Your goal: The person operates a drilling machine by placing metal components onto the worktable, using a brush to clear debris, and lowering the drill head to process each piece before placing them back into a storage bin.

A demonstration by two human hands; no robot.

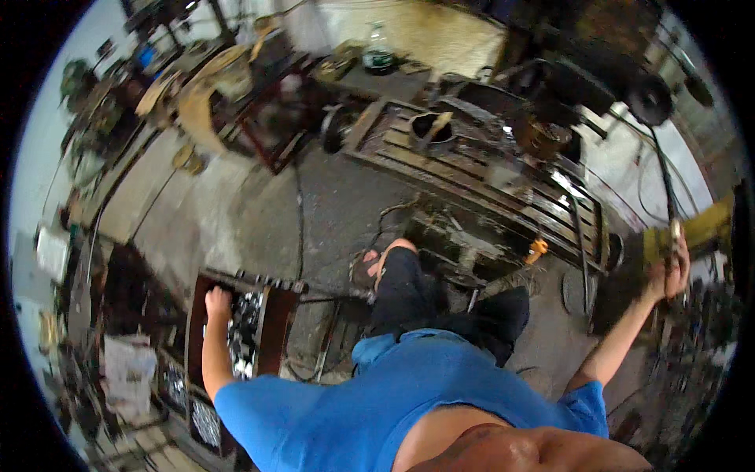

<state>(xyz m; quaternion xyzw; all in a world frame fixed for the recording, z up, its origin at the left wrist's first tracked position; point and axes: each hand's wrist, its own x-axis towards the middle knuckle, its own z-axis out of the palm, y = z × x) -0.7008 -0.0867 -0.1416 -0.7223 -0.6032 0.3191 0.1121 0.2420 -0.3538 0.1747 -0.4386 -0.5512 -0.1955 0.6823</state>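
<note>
Workshop floor of stained concrete (259, 212), seen from above, with a slatted machine table (480, 177) ahead of you and your sandalled foot (370, 266) planted beside it. Your left hand (216, 303) reaches down to the brown tray (275, 330) at your left; it reads as closed over the tray's near rim or over the small shiny metal parts (244, 330) heaped inside, though the blur does not let you tell which, nor whether a part is actually between the fingers. Your right hand (672, 267) is clenched high on a slim upright handle (674, 236) beside the yellow machine arm (700, 228), well apart from the tray. Judged from this posture, the step in hand is drawing a part from the tray while the other hand stays on the lever. To do it well, keep your trunk square between both reaches, pick a single part from the top of the heap rather than raking, and hold the handle steady until the part is clear of the tray. Cables (299, 228) trail across the floor near your foot; mind them.
</note>
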